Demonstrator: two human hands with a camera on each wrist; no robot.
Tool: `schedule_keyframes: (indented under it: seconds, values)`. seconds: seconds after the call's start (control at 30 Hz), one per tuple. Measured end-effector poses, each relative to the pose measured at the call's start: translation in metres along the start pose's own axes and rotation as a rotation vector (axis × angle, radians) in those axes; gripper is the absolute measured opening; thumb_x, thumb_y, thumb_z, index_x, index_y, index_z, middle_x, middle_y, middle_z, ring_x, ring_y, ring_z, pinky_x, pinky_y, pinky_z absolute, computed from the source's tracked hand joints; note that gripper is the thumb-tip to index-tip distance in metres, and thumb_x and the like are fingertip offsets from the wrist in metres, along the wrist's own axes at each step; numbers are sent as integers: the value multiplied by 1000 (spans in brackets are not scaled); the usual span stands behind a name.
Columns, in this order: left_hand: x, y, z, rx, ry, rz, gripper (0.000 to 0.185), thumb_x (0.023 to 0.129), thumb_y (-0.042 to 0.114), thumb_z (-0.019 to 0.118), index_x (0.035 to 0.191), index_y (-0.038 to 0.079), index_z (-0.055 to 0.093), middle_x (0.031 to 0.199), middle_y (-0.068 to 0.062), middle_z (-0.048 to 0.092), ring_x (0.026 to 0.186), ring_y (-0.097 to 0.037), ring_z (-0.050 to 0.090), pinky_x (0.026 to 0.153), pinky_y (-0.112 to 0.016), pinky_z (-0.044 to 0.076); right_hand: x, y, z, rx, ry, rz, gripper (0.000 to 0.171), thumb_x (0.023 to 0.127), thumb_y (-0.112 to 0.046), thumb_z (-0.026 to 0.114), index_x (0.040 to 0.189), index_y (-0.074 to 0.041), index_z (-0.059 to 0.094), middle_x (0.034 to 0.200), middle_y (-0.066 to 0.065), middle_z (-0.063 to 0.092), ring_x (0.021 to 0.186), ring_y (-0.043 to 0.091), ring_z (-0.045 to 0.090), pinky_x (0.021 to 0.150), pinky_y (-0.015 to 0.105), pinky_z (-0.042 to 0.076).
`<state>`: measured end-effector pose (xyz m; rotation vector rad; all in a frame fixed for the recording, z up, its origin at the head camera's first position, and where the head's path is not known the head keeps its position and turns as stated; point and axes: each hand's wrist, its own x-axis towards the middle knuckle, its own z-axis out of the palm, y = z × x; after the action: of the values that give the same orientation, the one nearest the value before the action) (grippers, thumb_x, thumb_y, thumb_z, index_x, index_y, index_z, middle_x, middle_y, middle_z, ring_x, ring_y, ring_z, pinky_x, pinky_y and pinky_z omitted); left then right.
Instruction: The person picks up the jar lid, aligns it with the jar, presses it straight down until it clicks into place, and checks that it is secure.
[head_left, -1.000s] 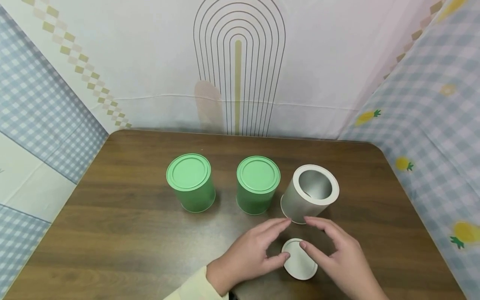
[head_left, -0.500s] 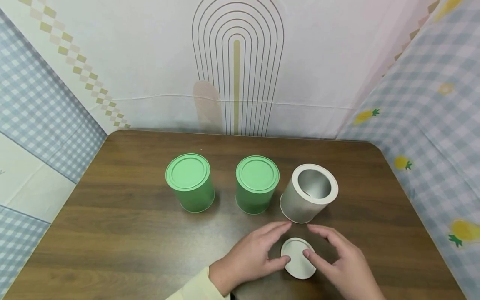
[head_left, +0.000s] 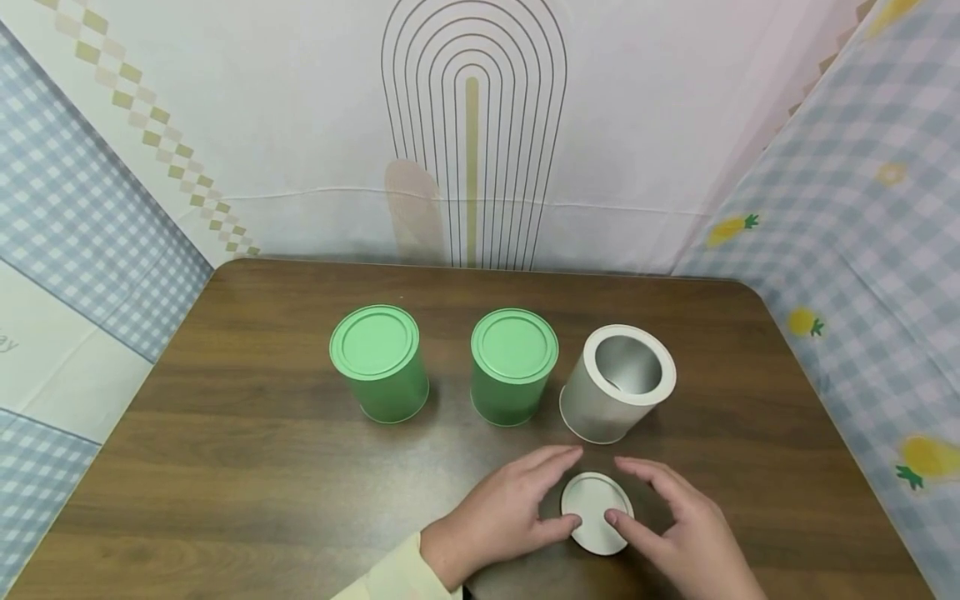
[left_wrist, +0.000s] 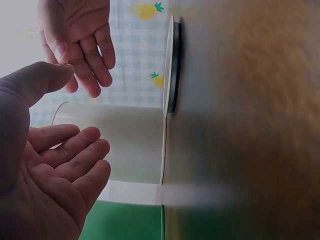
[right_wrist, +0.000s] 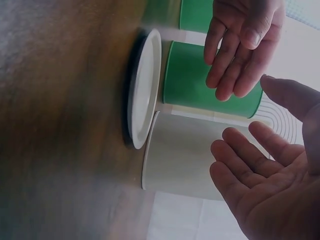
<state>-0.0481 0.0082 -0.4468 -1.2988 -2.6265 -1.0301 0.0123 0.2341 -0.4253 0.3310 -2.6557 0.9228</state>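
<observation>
A round white lid point(head_left: 595, 500) lies flat on the brown wooden table, in front of an uncovered white can point(head_left: 603, 408) whose silvery inside shows. My left hand point(head_left: 510, 510) hovers to the left of the lid and my right hand point(head_left: 682, 521) to its right, palms facing each other. Both hands hold nothing; their fingers are relaxed and gently bent. Each wrist view shows the lid point(left_wrist: 172, 65) on the table, apart from the fingers, with the white can point(right_wrist: 182, 155) behind it.
Two green cans with green lids stand left of the white can: a middle green can point(head_left: 512, 375) and a left green can point(head_left: 381, 367). The wooden table point(head_left: 225, 467) runs back to a patterned white cloth point(head_left: 315, 125). Checked cloth point(head_left: 862, 250) hangs at the right.
Both hands have drawn back slightly toward the near edge, away from the white can. The lid and the cans stay where they were.
</observation>
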Motion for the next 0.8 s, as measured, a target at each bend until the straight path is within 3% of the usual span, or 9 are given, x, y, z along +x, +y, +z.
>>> schedule_keyframes:
  seconds: [0.47, 0.8]
  values:
    - [0, -2, 4, 86, -76, 4, 70, 87, 34, 79, 144, 3, 52, 140, -6, 58, 129, -13, 56, 105, -24, 45, -7, 6, 8, -3, -31, -11, 64, 64, -10, 94, 122, -18, 68, 116, -5, 70, 106, 7, 64, 94, 2, 34]
    - [1, -5, 5, 89, -172, -15, 66, 86, 32, 80, 141, 5, 55, 137, -2, 60, 126, -10, 57, 104, -22, 44, -13, 13, 11, -21, -54, -27, 68, 58, -11, 96, 120, -13, 68, 115, -7, 69, 101, 7, 65, 91, 1, 36]
